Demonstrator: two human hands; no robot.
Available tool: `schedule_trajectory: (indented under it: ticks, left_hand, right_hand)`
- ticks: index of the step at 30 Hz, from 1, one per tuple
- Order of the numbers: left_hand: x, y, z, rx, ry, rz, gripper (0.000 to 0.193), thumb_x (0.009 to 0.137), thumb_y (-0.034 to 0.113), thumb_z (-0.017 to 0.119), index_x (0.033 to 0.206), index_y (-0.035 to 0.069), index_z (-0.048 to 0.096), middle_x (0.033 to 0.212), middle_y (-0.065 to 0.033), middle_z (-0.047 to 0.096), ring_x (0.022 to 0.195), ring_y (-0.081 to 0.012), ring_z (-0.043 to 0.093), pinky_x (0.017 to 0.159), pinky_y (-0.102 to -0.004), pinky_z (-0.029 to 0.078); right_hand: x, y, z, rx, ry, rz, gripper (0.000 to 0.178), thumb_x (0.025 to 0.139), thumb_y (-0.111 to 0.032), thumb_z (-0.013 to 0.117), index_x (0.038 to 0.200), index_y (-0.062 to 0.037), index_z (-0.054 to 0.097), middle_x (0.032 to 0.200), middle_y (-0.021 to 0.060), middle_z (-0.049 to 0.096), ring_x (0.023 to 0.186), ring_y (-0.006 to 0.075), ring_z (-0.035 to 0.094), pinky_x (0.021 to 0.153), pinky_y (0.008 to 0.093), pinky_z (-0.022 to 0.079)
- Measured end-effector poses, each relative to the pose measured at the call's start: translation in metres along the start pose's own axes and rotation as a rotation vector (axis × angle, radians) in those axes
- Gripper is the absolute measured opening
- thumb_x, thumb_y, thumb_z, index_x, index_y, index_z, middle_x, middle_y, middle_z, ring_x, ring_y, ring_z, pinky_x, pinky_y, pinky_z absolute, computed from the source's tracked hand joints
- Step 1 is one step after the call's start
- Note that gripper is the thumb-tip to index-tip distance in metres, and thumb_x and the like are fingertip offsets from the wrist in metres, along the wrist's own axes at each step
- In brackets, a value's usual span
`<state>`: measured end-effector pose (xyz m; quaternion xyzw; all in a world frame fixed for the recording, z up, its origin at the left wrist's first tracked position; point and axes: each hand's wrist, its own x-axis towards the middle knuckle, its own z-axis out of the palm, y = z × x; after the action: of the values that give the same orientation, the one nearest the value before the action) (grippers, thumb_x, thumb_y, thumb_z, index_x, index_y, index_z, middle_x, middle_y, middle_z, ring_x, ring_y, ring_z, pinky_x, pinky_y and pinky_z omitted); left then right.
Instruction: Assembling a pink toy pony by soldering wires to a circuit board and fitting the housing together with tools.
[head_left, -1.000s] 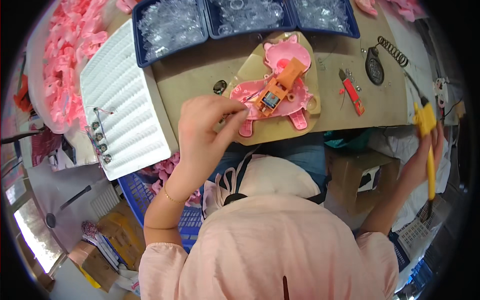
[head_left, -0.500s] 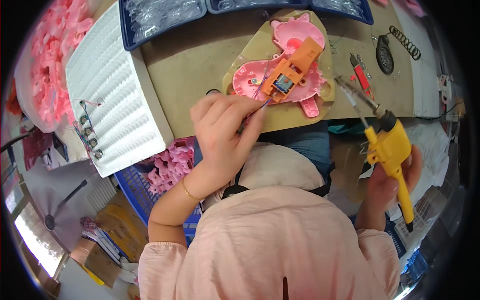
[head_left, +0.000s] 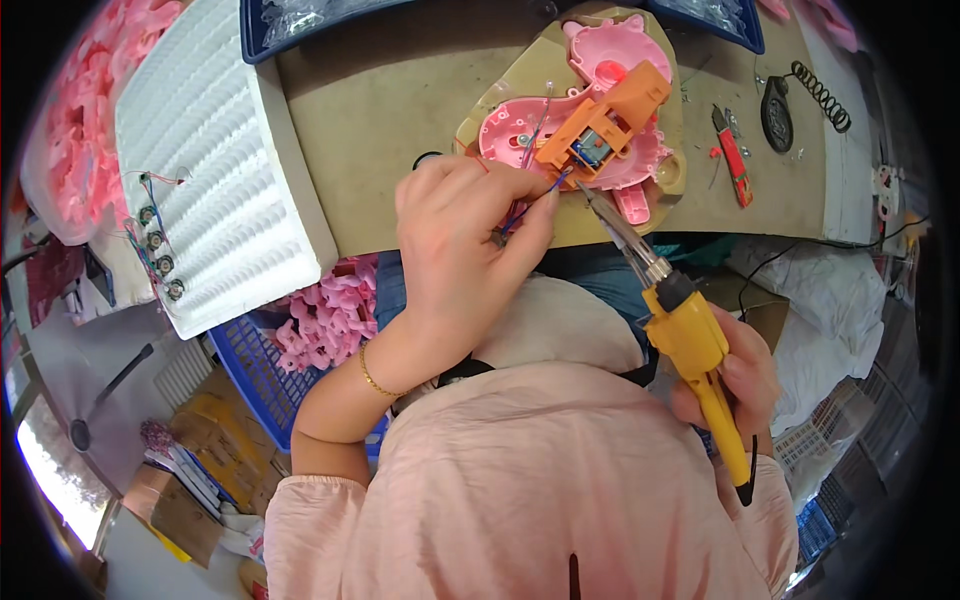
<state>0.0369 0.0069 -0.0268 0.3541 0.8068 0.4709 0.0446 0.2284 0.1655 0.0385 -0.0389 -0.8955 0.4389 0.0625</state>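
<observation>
Can't make out whether the soldering iron [head_left: 690, 340] tip actually touches the wires [head_left: 556, 185]; too small at this range. The left hand [head_left: 455, 235] covers part of the wire run plus most of a dark part under its palm. Blue bins [head_left: 262, 38] cut off at top edge; contents clear plastic. Right hand [head_left: 752, 370] partly masked by the iron's handle.

Left: thumb and index pinching the wires, other fingers curled. Right: wrapped round the yellow iron, tip angled up-left toward the wires. Orange module [head_left: 640, 98] sits on the open pink shell [head_left: 612, 42], just beyond the left fingertips and the iron tip. Shell lies in a tan fixture [head_left: 520, 75].

Fixture's on a brown table [head_left: 355, 110]. Left: white ribbed tray [head_left: 230, 150], small round wired parts on its near edge. Right: red cutter [head_left: 735, 165], black fob [head_left: 776, 115] with coiled cord. Below table level: blue basket [head_left: 248, 372] with pink pieces, fan [head_left: 100, 400] and cardboard box [head_left: 165, 510] further left.
</observation>
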Motion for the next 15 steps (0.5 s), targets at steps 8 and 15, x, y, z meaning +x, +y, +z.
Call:
schedule_trajectory:
  ticks: [8,15]
  left_hand:
    - [-0.0002,0.0016,-0.003,0.019,-0.022,-0.018,0.008,0.071,0.012,0.07,0.076,0.011,0.064,0.067,0.0002,0.057,0.074,-0.0202,0.053,0.071,-0.0333,0.037]
    - [0.003,0.0018,-0.0055,0.038,-0.064,-0.025,0.007,0.071,0.013,0.069,0.075,0.011,0.063,0.068,-0.0004,0.057,0.075,-0.0206,0.053,0.071,-0.0336,0.036]
  right_hand:
    - [0.0036,0.0005,-0.0035,0.372,-0.144,0.427,0.05,0.078,-0.018,0.059,0.122,0.004,0.05,0.092,0.0157,0.066,0.075,0.0292,0.065,0.067,0.0325,0.049]
    - [0.0083,0.0063,-0.004,0.42,-0.214,0.518,0.053,0.078,-0.023,0.056,0.123,0.0029,0.049,0.088,0.0135,0.066,0.073,0.0295,0.065,0.066,0.0318,0.049]
